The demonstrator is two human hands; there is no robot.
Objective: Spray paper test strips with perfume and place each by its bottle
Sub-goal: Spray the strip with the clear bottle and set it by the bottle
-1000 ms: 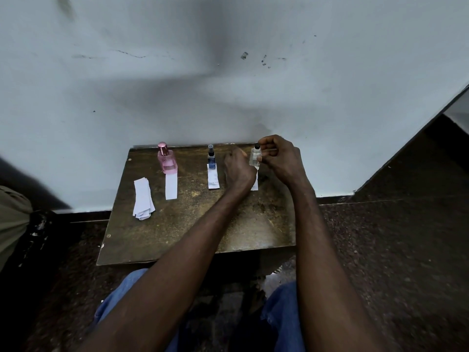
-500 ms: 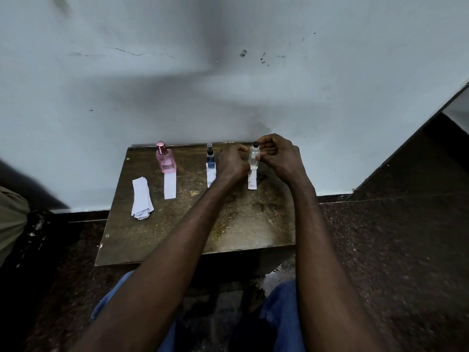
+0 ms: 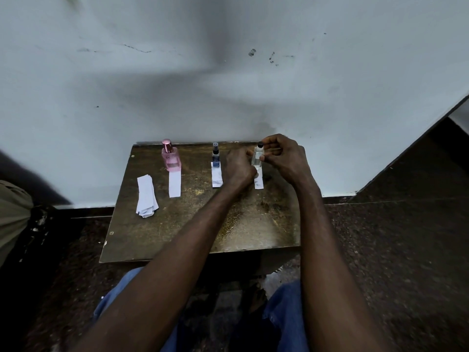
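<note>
Three perfume bottles line the back of a small brown table [image 3: 157, 240]. The pink bottle [image 3: 171, 156] stands at the left with a white strip [image 3: 174, 184] in front of it. A small blue bottle [image 3: 215, 156] stands in the middle behind its own strip [image 3: 217, 176]. My right hand [image 3: 284, 158] grips the clear bottle [image 3: 257, 156] with a finger at its black cap. My left hand [image 3: 238, 166] pinches a paper strip [image 3: 258, 182] that hangs just below the clear bottle.
A loose stack of spare white strips [image 3: 146, 195] lies at the table's left. The table stands against a white wall [image 3: 228, 85]. Dark floor surrounds it, and my blue-trousered knees [image 3: 284, 308] sit under the front edge. Some beige cloth [image 3: 12, 207] shows at the far left.
Both hands stay together at the clear bottle. The strip below it has come further into sight, and the view has shifted slightly.
</note>
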